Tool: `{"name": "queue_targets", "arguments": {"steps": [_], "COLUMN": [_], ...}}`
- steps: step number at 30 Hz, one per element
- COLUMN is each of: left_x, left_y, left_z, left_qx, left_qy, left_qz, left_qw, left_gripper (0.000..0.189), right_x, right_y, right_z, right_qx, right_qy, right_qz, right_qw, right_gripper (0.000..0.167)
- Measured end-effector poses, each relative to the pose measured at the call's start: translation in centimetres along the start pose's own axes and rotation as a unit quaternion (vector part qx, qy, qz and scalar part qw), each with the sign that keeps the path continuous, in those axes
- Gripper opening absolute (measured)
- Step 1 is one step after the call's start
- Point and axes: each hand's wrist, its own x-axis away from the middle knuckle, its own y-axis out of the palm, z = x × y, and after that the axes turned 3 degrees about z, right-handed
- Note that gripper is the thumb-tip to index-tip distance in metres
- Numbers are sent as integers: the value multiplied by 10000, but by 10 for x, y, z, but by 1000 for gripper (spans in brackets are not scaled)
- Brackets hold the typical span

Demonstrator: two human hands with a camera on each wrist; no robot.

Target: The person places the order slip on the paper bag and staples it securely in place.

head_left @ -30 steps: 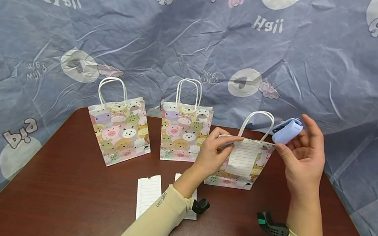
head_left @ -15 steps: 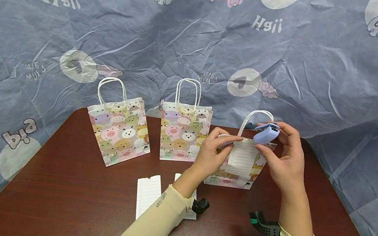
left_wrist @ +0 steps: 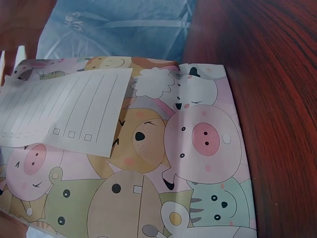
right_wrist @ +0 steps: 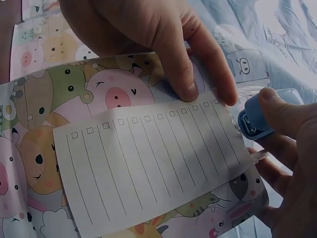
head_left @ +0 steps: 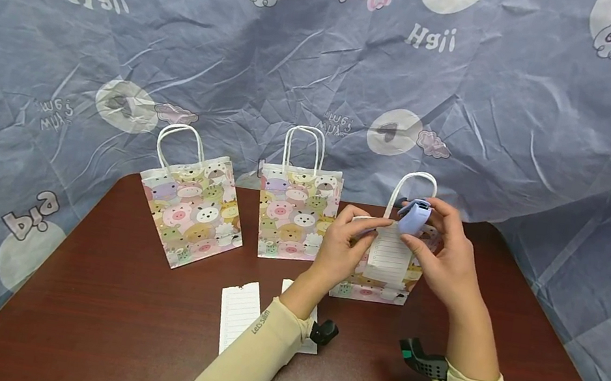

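At the animal-print paper bag [head_left: 367, 292] on the right, my left hand [head_left: 341, 248] pinches the top edge together with a lined paper slip [head_left: 388, 255]. The slip lies against the bag's front, a row of small checkboxes down one side. My right hand [head_left: 447, 254] holds a small blue stapler [head_left: 415, 218] between thumb and fingers. Seen from the right wrist, the stapler [right_wrist: 255, 116] is beside the slip's top edge; whether it touches the paper I cannot tell. In the left wrist view the slip [left_wrist: 64, 111] stands slightly off the bag front.
Two matching bags with white handles, a tilted one [head_left: 192, 213] and an upright one [head_left: 297, 215], stand left on the brown table [head_left: 106, 292]. Two more lined slips lie in front, one [head_left: 240, 312] partly under the left forearm. A blue printed cloth [head_left: 275, 74] hangs behind.
My right hand has moved left with the stapler, from beside the bag's right handle to the slip's top edge. The left hand keeps its pinch in place.
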Motion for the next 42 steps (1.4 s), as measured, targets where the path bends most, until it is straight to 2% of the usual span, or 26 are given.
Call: {"name": "queue_targets", "arguments": {"steps": [10,16,21,30,42], "left_x": [0,1,1,3,1], "left_y": [3,4,5,4,3], "left_z": [-2,-2,-1,0,-1], "left_qx": [17,58,24,-47,-128], "left_qy": [208,202,219,184,239], "left_qz": [117,165,165,174,188], "left_qw": [9997,9996,9996,9997,9995], "left_gripper": [24,22,21,21,22], "right_x": [-1,-1,-1,-1,-3], "right_y": [4,2,-1,-2,0], "right_z": [4,5,3,5,3], "right_qx": [583,978,1015,1015,958], "right_qy": [15,-75,33,28,61], "right_qz": [-77,-208,-338,-836,-881], "right_qw": [9983,9950,9943,9913,9915], "right_gripper": [67,63,58,54,53]}}
